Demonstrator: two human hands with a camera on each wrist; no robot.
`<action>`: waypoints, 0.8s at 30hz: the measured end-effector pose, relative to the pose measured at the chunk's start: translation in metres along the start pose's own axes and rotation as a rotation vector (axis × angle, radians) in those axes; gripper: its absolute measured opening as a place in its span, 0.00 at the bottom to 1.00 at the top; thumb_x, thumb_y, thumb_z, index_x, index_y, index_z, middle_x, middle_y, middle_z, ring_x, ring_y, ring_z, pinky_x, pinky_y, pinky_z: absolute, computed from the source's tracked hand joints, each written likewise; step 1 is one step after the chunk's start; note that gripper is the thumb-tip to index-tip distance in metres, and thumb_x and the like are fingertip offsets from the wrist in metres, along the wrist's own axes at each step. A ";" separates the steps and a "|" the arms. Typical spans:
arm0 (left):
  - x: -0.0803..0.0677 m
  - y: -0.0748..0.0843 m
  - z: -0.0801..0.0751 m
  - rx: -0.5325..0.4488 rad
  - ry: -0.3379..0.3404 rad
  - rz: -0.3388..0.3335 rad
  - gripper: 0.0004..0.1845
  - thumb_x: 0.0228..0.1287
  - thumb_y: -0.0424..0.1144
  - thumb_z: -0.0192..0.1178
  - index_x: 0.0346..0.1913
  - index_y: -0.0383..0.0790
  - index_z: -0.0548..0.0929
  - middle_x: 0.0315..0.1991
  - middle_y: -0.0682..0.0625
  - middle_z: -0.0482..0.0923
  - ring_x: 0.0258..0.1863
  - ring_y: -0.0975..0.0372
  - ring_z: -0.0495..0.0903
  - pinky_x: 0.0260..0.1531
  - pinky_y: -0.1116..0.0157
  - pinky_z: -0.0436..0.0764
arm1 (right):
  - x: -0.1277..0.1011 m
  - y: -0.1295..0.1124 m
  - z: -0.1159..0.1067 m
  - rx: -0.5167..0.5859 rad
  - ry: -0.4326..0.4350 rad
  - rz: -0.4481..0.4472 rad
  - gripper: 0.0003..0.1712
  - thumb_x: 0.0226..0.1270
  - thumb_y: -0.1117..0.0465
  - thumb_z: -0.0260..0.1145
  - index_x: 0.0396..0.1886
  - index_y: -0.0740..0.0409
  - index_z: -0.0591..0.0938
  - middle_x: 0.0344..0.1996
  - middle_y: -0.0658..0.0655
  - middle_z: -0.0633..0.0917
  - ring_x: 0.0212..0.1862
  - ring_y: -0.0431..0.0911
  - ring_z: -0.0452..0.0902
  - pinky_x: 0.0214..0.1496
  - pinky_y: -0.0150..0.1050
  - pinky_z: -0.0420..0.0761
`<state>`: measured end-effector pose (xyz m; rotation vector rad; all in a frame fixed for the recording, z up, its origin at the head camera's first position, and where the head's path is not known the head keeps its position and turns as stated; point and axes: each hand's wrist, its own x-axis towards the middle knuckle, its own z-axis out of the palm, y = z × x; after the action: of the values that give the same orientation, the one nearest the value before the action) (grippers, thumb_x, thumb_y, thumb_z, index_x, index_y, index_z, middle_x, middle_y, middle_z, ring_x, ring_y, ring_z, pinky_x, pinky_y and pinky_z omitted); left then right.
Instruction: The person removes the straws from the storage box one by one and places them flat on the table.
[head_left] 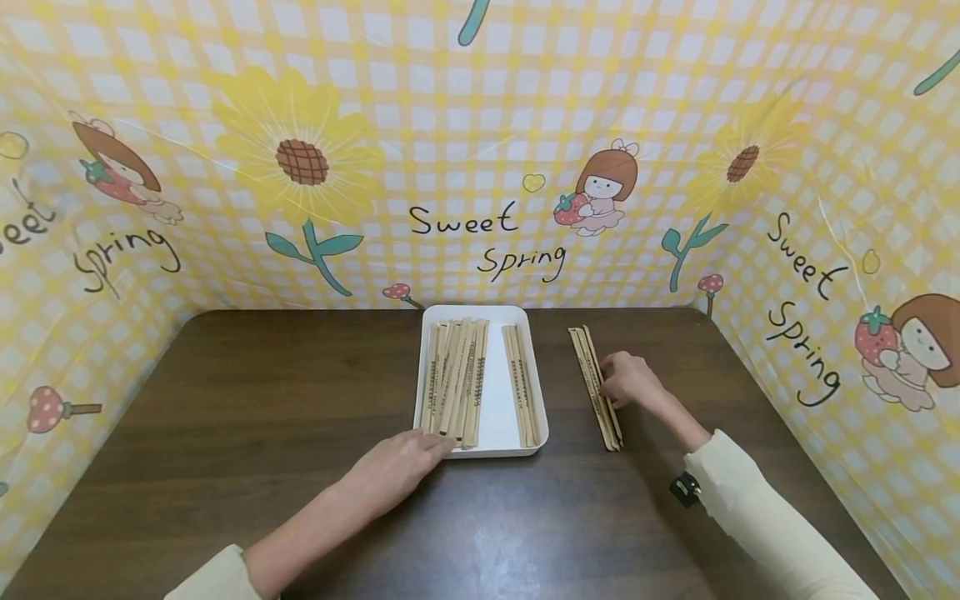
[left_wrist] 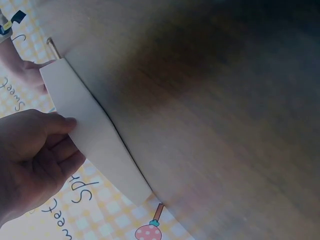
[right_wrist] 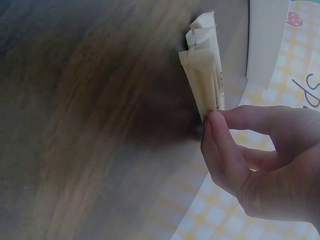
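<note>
A white tray (head_left: 480, 452) holds many slim paper-wrapped chopsticks (head_left: 453, 383) in a pile on its left side. A few more wrapped chopsticks (head_left: 521, 385) lie along its right side. My left hand (head_left: 393, 471) grips the near left rim, the thumb on the outer wall in the left wrist view. To the right of the tray, a small group of wrapped chopsticks (head_left: 595, 387) lies on the table, slightly slanted. My right hand (head_left: 633, 381) pinches this group at its right side, between thumb and fingers (right_wrist: 222, 137). How many packets it holds I cannot tell.
A dark brown wooden table (head_left: 262, 400) carries the tray near its back edge. Yellow checked cloth (head_left: 450, 125) with printed flowers and lettering hangs behind and on both sides. A small black device (head_left: 684, 489) sits at the right cuff.
</note>
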<state>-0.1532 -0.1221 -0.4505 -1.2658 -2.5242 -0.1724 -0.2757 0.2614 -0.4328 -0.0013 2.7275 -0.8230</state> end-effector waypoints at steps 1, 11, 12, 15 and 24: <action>0.000 0.000 0.000 0.000 -0.003 0.000 0.21 0.53 0.19 0.64 0.52 0.31 0.82 0.43 0.41 0.85 0.42 0.51 0.85 0.41 0.59 0.86 | 0.000 0.001 0.000 0.006 0.000 -0.001 0.29 0.60 0.72 0.61 0.63 0.75 0.71 0.23 0.61 0.81 0.23 0.46 0.83 0.28 0.38 0.87; 0.000 0.000 -0.001 -0.006 0.006 0.000 0.21 0.52 0.19 0.64 0.52 0.31 0.82 0.43 0.41 0.85 0.41 0.51 0.85 0.40 0.58 0.86 | -0.001 0.002 0.001 0.007 -0.001 0.001 0.29 0.60 0.72 0.62 0.63 0.74 0.72 0.23 0.60 0.81 0.22 0.45 0.82 0.27 0.38 0.87; 0.000 0.000 -0.001 -0.007 0.002 -0.003 0.21 0.53 0.19 0.64 0.52 0.31 0.82 0.43 0.41 0.85 0.42 0.51 0.85 0.40 0.58 0.86 | 0.000 0.002 0.001 0.006 -0.002 0.001 0.29 0.60 0.72 0.62 0.63 0.74 0.72 0.23 0.61 0.81 0.22 0.45 0.82 0.27 0.38 0.86; 0.000 0.000 -0.001 -0.007 -0.005 -0.008 0.22 0.53 0.19 0.64 0.53 0.31 0.82 0.44 0.41 0.85 0.42 0.51 0.85 0.40 0.58 0.86 | 0.001 0.003 0.001 -0.004 0.007 0.002 0.29 0.59 0.72 0.63 0.63 0.73 0.73 0.23 0.60 0.81 0.21 0.44 0.82 0.26 0.37 0.86; 0.000 0.001 -0.001 -0.009 -0.018 -0.014 0.21 0.54 0.19 0.64 0.53 0.31 0.82 0.44 0.41 0.85 0.43 0.51 0.85 0.42 0.58 0.86 | 0.001 0.003 0.001 -0.019 0.014 0.000 0.28 0.58 0.71 0.64 0.61 0.73 0.75 0.26 0.61 0.82 0.22 0.44 0.82 0.25 0.37 0.86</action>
<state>-0.1524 -0.1219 -0.4498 -1.2592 -2.5505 -0.1761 -0.2755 0.2630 -0.4357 0.0002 2.7482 -0.7996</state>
